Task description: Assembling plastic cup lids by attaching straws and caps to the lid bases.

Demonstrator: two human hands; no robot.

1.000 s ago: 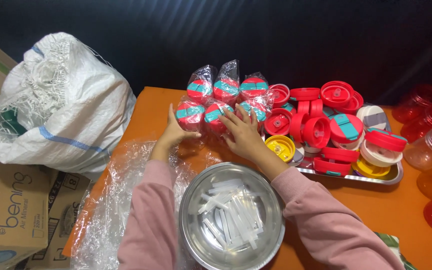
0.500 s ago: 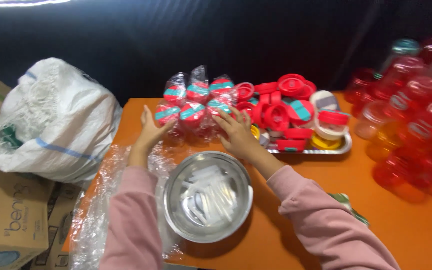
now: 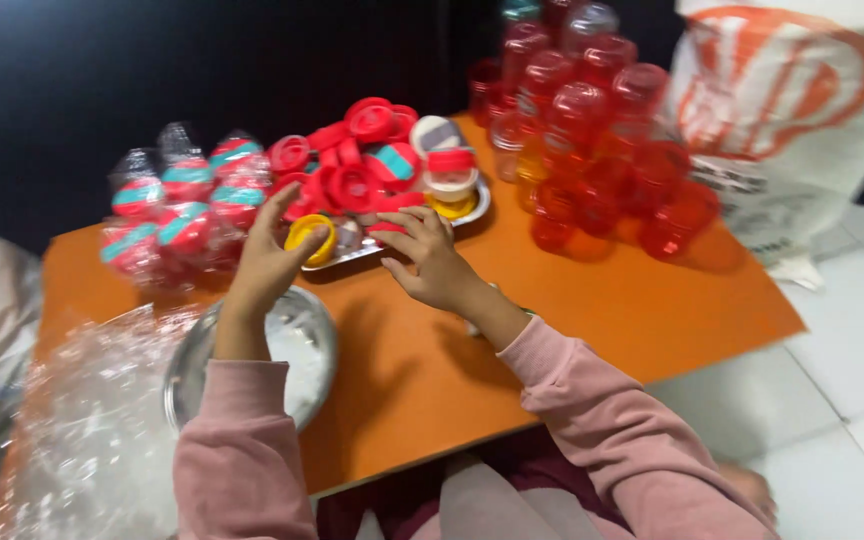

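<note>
Left hand (image 3: 270,262) reaches toward 12 o'clock over the steel bowl (image 3: 314,345), fingers spread and curled loosely at a yellow lid (image 3: 310,238) on the near left corner of the metal tray (image 3: 472,208); whether they actually grip it, cannot tell. Right hand (image 3: 430,258) lies at 1 o'clock, fingers open and splayed, tips at the tray's front edge beside red lids (image 3: 352,185). Wrapped lid packs (image 3: 180,205) at 11 o'clock, red jars (image 3: 592,140) at 2 o'clock on the orange table (image 3: 592,310).

Red plastic jars (image 3: 592,140) crowd the orange table (image 3: 592,310) beside a white sack (image 3: 792,110).
</note>
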